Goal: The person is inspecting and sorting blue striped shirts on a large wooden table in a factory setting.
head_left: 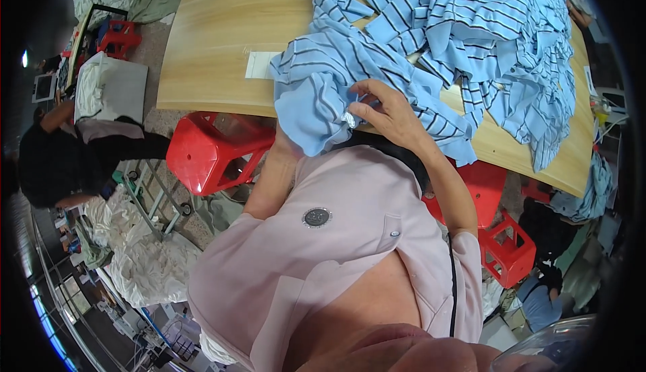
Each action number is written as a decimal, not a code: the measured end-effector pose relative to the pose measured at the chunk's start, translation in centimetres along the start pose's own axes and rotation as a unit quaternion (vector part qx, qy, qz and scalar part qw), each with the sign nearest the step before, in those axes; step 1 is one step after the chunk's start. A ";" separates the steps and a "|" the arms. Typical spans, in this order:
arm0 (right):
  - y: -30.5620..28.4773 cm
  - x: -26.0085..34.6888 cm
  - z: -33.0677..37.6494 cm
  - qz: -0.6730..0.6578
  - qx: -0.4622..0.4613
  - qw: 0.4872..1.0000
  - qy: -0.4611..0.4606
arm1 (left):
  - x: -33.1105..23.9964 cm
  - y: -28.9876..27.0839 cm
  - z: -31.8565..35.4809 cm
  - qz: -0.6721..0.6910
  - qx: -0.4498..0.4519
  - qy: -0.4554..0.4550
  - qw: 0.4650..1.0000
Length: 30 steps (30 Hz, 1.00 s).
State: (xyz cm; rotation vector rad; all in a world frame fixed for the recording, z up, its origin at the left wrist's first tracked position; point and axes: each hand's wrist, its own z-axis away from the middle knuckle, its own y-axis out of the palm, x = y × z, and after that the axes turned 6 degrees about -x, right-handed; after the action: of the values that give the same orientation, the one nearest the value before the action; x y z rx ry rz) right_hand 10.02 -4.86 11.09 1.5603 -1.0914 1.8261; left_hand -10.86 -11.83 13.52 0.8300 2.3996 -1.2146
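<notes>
Gripping light-blue striped garment (336,69), right hand (390,113) fingers pinching hem.

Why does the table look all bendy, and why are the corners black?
Head view: the fisheye lens curves the wooden table edge and leaves black corners; light is soft and even, no harsh glare; the right hand on the striped blue cloth looks sharp; the pink shirt looms close.
</notes>
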 end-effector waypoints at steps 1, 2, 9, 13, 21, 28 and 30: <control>0.3 0.3 0.3 0.035 -0.003 0.999 -0.006 | -0.5 -0.6 -0.5 -0.055 0.009 0.013 0.998; 0.6 0.4 0.4 0.069 -0.005 0.997 -0.013 | -0.8 -1.0 -0.7 -0.109 0.018 0.026 0.994; 1.5 0.0 -0.9 0.063 -0.033 0.997 0.007 | 5.2 -2.4 7.0 0.508 0.032 -0.440 0.739; -0.1 2.3 0.0 0.076 -0.242 0.946 -0.202 | 9.4 -6.9 9.2 0.327 0.072 -0.490 0.805; 2.3 7.5 2.3 0.095 -0.196 0.910 -0.353 | 4.6 -4.9 4.3 0.140 0.169 -0.214 0.952; 8.5 9.0 0.5 -0.041 -0.030 0.904 -0.425 | 1.3 7.2 5.9 0.247 0.242 -0.019 0.938; 9.5 10.2 0.8 -0.064 -0.006 0.897 -0.438 | 0.0 8.8 5.2 0.255 0.265 0.013 0.930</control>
State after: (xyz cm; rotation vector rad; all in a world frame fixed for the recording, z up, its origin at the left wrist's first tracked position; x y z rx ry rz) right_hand 0.70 -12.08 18.58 2.4651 -1.2929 0.9851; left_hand -5.17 -11.99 5.00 1.5141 1.6952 -1.6270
